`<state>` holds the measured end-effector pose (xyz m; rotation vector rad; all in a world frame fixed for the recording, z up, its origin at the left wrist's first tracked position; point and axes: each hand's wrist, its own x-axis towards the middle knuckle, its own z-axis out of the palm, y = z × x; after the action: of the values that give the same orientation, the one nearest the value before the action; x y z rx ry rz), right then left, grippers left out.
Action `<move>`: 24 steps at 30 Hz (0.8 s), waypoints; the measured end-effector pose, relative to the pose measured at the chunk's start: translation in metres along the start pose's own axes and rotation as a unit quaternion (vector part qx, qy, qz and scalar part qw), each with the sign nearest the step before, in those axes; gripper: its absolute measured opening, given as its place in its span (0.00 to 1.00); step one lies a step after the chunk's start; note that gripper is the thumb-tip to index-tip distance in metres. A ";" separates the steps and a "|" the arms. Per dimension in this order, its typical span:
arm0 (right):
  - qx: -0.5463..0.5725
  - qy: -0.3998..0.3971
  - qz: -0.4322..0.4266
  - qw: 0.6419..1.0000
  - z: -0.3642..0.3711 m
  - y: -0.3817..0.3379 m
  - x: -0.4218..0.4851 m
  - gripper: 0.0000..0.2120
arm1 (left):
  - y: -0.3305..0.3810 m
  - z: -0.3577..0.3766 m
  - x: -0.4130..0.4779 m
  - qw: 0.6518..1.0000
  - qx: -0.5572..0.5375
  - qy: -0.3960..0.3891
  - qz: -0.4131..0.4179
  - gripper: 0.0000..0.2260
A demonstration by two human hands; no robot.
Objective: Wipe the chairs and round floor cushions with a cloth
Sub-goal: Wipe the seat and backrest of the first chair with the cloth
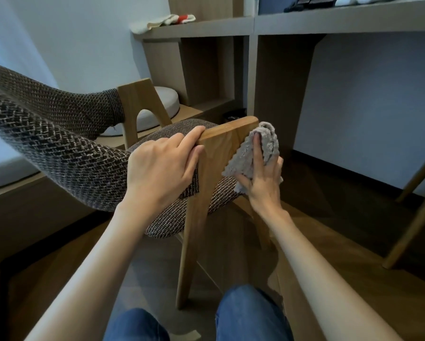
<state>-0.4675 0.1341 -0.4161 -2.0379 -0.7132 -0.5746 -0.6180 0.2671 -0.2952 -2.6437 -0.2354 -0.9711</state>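
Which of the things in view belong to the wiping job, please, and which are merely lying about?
In the job: chair; its wooden leg; grey cloth; round floor cushion; left hand, gripping the leg's top; right hand, holding the cloth against the leg.

Lying about: folded towel; dark items at top right; small dark bin.
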 end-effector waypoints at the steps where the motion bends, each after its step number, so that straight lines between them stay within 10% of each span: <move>1: -0.007 -0.003 -0.022 1.000 -0.001 0.002 0.001 0.38 | 0.001 0.001 -0.001 1.000 0.000 0.007 -0.001 0.19; 13: -0.038 0.037 0.039 0.998 0.063 0.078 -0.059 0.54 | 0.055 0.045 -0.009 0.967 0.031 0.157 -0.197 0.18; 18: -0.031 -0.159 0.291 0.943 0.094 0.146 -0.105 0.37 | 0.055 0.052 -0.012 0.964 0.039 0.177 -0.195 0.19; 24: -0.057 -0.311 0.361 0.877 0.103 0.189 -0.114 0.32 | 0.054 0.053 -0.010 0.962 0.046 0.176 -0.203 0.19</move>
<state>-0.4097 0.1060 -0.6513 -2.4024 -0.2065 0.5073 -0.5797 0.2343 -0.3529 -2.3290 -0.7347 -1.4940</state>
